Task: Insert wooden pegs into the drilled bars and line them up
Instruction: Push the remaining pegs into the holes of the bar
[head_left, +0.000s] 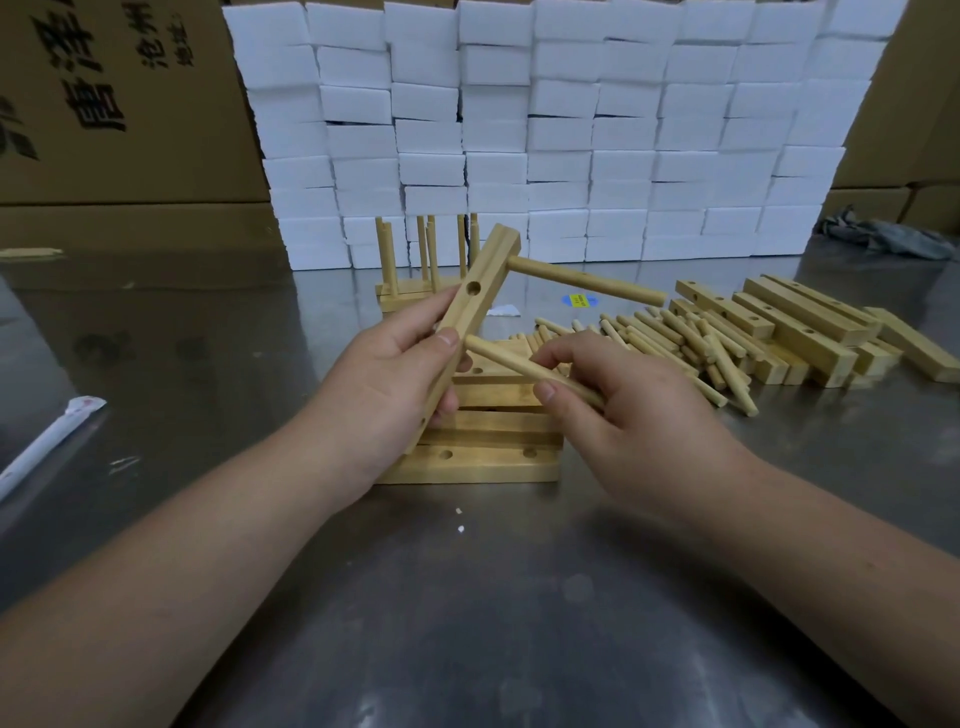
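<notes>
While aloft, bar (491, 262) in grip (384, 384) (left)

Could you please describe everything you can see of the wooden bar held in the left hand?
The drilled bar is a pale square-section length of wood, held tilted above the metal table. The left hand grips its lower half. One peg sits in a hole near its top, jutting right; an empty round hole shows below it. The right hand pinches a second peg whose tip reaches the bar's face beside the left thumb.

Left grip (395, 376) clasps the bar (480, 291); right grip (613, 395) pinches a peg (514, 364).
</notes>
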